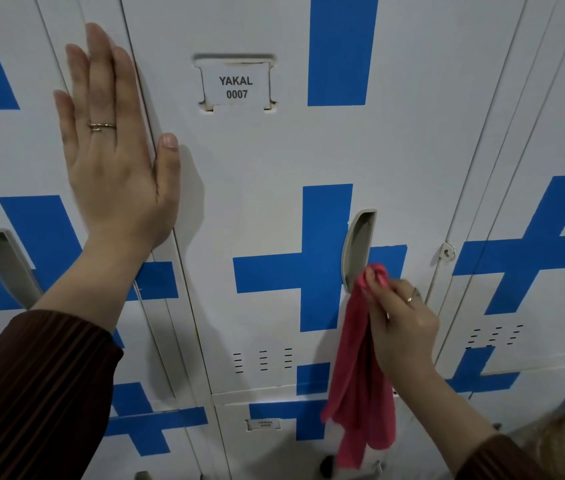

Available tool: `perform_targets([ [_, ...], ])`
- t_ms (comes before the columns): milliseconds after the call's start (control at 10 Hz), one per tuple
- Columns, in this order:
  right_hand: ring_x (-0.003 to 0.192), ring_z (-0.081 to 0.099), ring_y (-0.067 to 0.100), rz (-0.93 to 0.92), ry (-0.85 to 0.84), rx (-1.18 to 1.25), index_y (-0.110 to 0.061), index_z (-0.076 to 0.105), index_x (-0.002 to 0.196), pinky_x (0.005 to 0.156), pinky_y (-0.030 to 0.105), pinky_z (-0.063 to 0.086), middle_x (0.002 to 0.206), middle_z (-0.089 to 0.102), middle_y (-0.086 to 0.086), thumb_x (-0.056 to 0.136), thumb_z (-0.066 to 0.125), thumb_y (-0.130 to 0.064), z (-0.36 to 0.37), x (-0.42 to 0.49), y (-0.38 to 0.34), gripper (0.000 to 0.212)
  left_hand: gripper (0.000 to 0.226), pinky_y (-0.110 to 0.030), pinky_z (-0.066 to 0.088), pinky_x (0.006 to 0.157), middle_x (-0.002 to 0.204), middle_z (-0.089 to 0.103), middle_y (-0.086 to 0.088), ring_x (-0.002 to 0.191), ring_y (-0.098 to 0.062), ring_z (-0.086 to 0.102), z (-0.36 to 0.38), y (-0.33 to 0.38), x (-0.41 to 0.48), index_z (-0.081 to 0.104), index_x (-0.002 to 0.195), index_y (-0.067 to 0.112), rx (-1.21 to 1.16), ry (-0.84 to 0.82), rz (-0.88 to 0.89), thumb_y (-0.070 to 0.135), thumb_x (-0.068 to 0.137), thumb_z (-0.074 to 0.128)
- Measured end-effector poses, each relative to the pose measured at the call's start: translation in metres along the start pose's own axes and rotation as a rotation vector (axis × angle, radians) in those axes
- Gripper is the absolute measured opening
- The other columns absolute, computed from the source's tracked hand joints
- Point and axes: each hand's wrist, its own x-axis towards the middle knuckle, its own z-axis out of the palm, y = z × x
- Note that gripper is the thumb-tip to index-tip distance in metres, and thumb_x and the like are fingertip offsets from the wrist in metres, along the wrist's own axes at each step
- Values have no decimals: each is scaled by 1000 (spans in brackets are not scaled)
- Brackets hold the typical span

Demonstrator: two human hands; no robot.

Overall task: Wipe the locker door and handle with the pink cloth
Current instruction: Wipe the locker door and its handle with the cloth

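The white locker door (267,161) with blue cross markings fills the middle of the view; its label reads YAKAL 0007. Its recessed grey handle (359,244) sits right of centre. My right hand (402,323) pinches the pink cloth (360,386) and presses a bunched corner against the handle's lower end, while the rest of the cloth hangs down. My left hand (115,143) lies flat with fingers spread on the door's left edge and the neighbouring locker.
A neighbouring locker on the left has its own grey handle (11,265). Another locker door (533,133) stands to the right, with a padlock hasp (447,252) between. A lower locker (263,441) sits beneath. Vent slots (263,360) mark the door's bottom.
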Motion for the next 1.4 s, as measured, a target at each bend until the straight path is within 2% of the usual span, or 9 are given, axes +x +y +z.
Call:
perform_targets([
  [100, 72, 47, 11, -82, 1, 4, 6, 68, 98, 71, 7, 37, 76, 63, 14, 83, 51, -4, -3, 18, -6, 25, 60, -41, 3, 116, 150, 19, -28, 140, -40, 13, 1, -1, 0, 20, 144, -4, -2, 3, -6, 34, 97, 18],
  [200, 60, 41, 8, -10, -232, -8, 0, 66, 102, 55, 23, 49, 73, 53, 5, 85, 56, -3, -4, 6, -8, 20, 61, -42, 3, 116, 150, 19, -28, 140, -40, 13, 2, -1, 0, 19, 144, -5, -12, 4, -9, 34, 97, 18],
  [300, 56, 44, 13, 52, -431, -204, -1, 58, 113, 42, 22, 39, 75, 49, 5, 75, 69, 6, 0, -9, -9, 40, 59, -47, 6, 116, 150, 19, -29, 140, -41, 13, 2, -3, 0, 19, 144, -5, -20, 6, 2, 33, 98, 19],
  [400, 54, 51, 18, -14, -387, -316, 4, 61, 104, 43, 19, 32, 70, 54, 10, 61, 78, 10, 5, -5, -12, 47, 59, -49, 7, 116, 150, 19, -28, 140, -41, 14, 3, -4, -1, 19, 144, -4, -25, 0, -3, 35, 99, 18],
  [600, 47, 54, 20, -18, -290, -229, 2, 62, 79, 40, 23, 45, 60, 56, 9, 53, 80, 14, 4, 3, -14, 34, 58, -48, 7, 116, 149, 20, -29, 139, -42, 15, 3, -4, -1, 21, 144, -4, -34, 14, -5, 34, 100, 19],
  [800, 57, 56, 25, 100, -255, -80, 1, 59, 88, 49, 33, 52, 71, 59, 12, 76, 68, 7, 8, -8, -11, 16, 58, -52, 10, 116, 149, 21, -28, 140, -41, 16, 5, -6, -2, 20, 144, -3, -31, 10, -5, 34, 100, 20],
  [1100, 59, 43, -2, 362, -160, 34, -1, 59, 80, 56, 9, 30, 69, 49, -4, 81, 64, 3, 1, -26, -11, 6, 59, -49, 8, 116, 149, 20, -28, 140, -41, 14, 3, -4, -1, 20, 144, -4, -39, 7, -2, 33, 98, 18],
  [1300, 51, 39, 3, 255, -149, -36, -2, 58, 73, 52, 4, 26, 63, 50, -2, 70, 72, 9, -10, -36, -6, 18, 60, -50, 8, 116, 150, 20, -27, 140, -41, 15, 4, -6, -2, 20, 144, -3, -31, -2, -15, 36, 99, 18],
  [1400, 55, 44, 13, 109, -125, -3, 1, 62, 80, 49, 11, 32, 65, 55, 6, 75, 68, 6, -8, -21, -9, 10, 60, -50, 8, 115, 149, 20, -28, 140, -41, 15, 4, -5, -2, 20, 144, -4, -35, 2, -9, 36, 99, 17],
])
